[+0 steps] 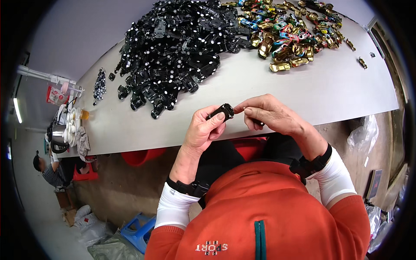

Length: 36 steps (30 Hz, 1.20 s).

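My left hand (pixel 204 128) grips a small black toy car chassis (pixel 226 111) between thumb and fingers, just above the near edge of the table (pixel 260 86). The stretched index finger of my right hand (pixel 272 113) reaches to the end of that chassis. Its other fingers are curled around a dark piece, of which only a black bit (pixel 258 123) shows; its kind is hidden. Beyond my hands lies a large heap of black toy car chassis with white-tipped wheels (pixel 173 52). To its right is a pile of shiny gold and coloured toy car bodies (pixel 290 41).
A small cluster of tiny wheel parts (pixel 99 86) lies left of the heap. Cups on a tray (pixel 73 125) and a kettle (pixel 58 138) stand at the table's left end. Another person (pixel 54 171) sits far left. A blue stool (pixel 138 232) is on the floor.
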Available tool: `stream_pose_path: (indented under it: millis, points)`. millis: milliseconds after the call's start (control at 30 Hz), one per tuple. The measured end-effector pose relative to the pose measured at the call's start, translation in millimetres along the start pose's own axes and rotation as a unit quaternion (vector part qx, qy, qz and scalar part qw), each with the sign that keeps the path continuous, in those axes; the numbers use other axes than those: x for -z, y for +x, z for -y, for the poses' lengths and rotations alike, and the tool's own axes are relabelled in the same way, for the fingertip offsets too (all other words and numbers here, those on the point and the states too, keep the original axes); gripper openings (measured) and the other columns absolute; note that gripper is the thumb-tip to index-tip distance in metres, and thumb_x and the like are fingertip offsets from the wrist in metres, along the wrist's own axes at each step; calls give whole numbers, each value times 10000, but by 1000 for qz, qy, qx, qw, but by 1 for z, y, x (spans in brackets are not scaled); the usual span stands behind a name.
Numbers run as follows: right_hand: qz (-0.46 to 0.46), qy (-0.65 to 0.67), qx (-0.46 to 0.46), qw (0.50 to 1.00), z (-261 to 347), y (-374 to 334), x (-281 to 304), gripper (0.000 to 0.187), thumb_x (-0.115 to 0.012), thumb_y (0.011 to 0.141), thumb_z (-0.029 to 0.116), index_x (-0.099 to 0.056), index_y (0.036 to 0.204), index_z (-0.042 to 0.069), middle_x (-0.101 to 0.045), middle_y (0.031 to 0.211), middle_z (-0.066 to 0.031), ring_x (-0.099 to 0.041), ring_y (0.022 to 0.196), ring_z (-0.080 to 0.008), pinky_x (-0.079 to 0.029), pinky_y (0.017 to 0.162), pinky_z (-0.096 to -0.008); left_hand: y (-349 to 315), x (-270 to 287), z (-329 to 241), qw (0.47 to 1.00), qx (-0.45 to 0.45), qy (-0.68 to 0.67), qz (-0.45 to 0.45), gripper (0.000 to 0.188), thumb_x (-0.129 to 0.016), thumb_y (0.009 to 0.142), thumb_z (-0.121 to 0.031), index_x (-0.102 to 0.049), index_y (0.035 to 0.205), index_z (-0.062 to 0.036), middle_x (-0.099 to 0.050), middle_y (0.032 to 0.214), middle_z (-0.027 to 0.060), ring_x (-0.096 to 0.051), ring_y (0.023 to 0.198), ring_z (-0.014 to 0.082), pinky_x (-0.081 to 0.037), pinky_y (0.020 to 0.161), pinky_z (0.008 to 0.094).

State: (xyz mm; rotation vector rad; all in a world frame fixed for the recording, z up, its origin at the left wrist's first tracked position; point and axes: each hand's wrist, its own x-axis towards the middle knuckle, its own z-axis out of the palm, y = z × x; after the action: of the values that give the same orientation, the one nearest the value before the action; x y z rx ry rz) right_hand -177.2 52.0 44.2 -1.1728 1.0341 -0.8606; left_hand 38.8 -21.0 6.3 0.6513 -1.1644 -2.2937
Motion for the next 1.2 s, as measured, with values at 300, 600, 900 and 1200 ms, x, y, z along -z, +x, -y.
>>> stream_pose_path:
  millis: [300,600,900,1200]
  points:
    - [72,9,0,997,-4,0,-3,203,-472,901,98,-480,1035,-55,-604,674,-66,-509,585,-88,-420,541,-227,0,1,2,998,25,54,-14,195,-649,799,-87,-646,944,43,-590,701,40,-427,489,45,-252,378,161]
    - [78,6,9,997,-7,-2,-7,152,-487,909,138,-460,977,5,-582,647,-36,-471,544,-55,-375,469,-197,-3,-8,-7,992,29,121,14,167,-675,794,-76,-670,937,8,-570,667,-17,-427,513,19,-290,418,153]
    - [-25,-35,23,999,-13,0,-16,42,-489,893,27,-469,915,-2,-525,628,-21,-462,566,-73,-385,508,-239,1,-19,-5,971,-29,236,-14,158,-676,804,-69,-671,950,-8,-561,677,-48,-449,561,3,-325,469,139]
    - [-2,44,21,999,-27,-5,-10,57,-480,902,38,-452,923,-6,-498,617,-15,-432,550,-65,-342,466,-244,6,-10,-5,988,72,137,-11,165,-680,806,-77,-660,958,-15,-562,676,-50,-426,517,-11,-299,435,133]
